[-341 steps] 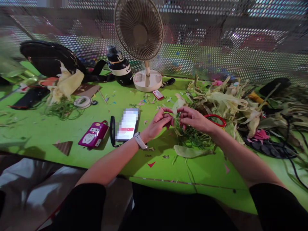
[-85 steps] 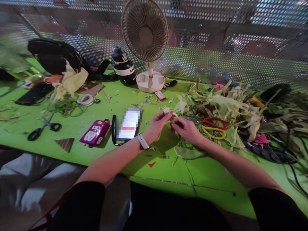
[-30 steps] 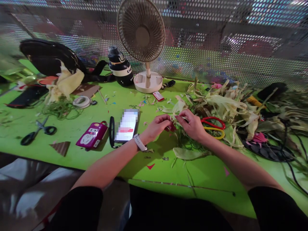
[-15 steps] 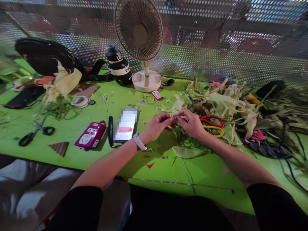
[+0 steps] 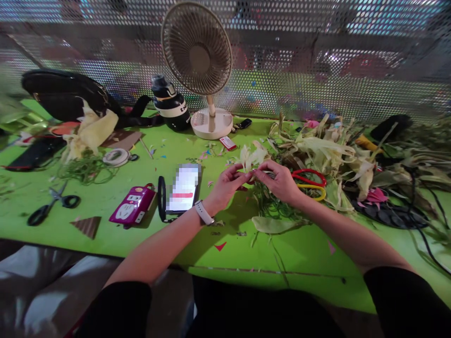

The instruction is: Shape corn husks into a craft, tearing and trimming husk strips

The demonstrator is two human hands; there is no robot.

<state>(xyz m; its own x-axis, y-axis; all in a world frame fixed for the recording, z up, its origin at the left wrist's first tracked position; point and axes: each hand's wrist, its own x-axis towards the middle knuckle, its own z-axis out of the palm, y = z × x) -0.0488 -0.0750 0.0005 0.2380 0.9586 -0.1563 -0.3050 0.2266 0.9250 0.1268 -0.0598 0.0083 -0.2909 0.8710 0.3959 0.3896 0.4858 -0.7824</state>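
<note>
A pale corn husk piece [image 5: 252, 156] with splayed ends rises just behind my fingertips. My left hand [image 5: 230, 184], with a white band at the wrist, pinches at its base. Against it, thumb and fingertips together, my right hand [image 5: 278, 180] grips the same spot. The exact part held is small and partly hidden by the fingers. Under and beside my right hand lie green strands [image 5: 282, 206] and a flat husk strip [image 5: 275, 225]. The red-handled loop [image 5: 313, 174] and yellow-handled loop [image 5: 315, 191] of scissors poke out to its right.
A phone [image 5: 185, 188] and purple power socket [image 5: 133, 206] lie left of my hands, with black scissors [image 5: 52, 202] farther left. Behind stand a fan [image 5: 200, 56] and a bottle [image 5: 171, 105]. Dried husks [image 5: 324, 145] are heaped at the right, beside a black tray [image 5: 394, 217].
The pale husk piece now stands up and spreads more behind my fingertips. Both hands stay pinched together in nearly the same place. The view has tilted slightly.
</note>
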